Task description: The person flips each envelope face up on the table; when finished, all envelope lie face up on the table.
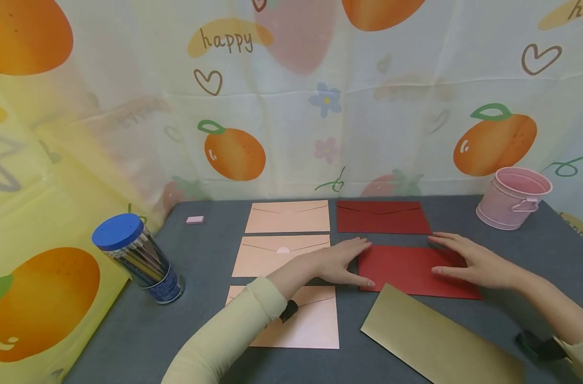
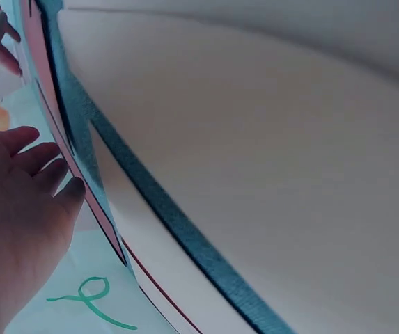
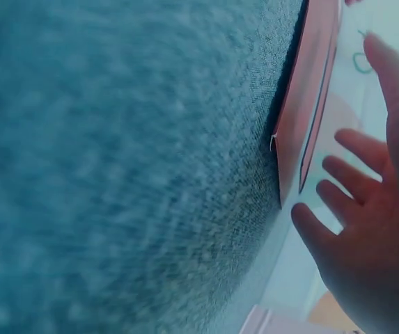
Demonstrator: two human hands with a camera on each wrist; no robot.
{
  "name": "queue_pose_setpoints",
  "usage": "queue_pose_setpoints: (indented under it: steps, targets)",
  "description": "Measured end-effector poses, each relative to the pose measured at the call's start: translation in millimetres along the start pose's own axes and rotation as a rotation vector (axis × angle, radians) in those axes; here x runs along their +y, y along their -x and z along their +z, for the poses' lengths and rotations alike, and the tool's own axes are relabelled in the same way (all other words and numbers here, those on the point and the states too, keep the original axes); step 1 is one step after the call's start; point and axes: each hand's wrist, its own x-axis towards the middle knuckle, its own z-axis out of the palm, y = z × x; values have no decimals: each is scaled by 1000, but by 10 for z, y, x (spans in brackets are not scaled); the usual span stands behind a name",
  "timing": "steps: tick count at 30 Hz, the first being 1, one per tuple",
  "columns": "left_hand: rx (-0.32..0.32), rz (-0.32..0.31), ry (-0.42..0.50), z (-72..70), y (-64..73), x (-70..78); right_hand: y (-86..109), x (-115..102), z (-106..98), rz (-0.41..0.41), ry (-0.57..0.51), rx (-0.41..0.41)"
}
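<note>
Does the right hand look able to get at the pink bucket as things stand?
Probably yes: the right hand seems to hold nothing, and only bare grey tabletop shows between it and the pink bucket.

The bright red envelope (image 1: 401,269), its visible face plain, lies flat with its long sides running crosswise, right of the head view's centre.
</note>
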Motion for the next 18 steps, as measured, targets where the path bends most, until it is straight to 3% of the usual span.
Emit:
queue_pose_setpoints:
  steps: [9,13,18]
  targets:
    - [-62,0,-156,85,55,4,178,46,17,-6,46,-119]
    - [-60,-7,-223,97,62,16,223,75,29,18,42,-166]
    - [-38,-26,-259,110,49,27,233,80,34,9,56,-163]
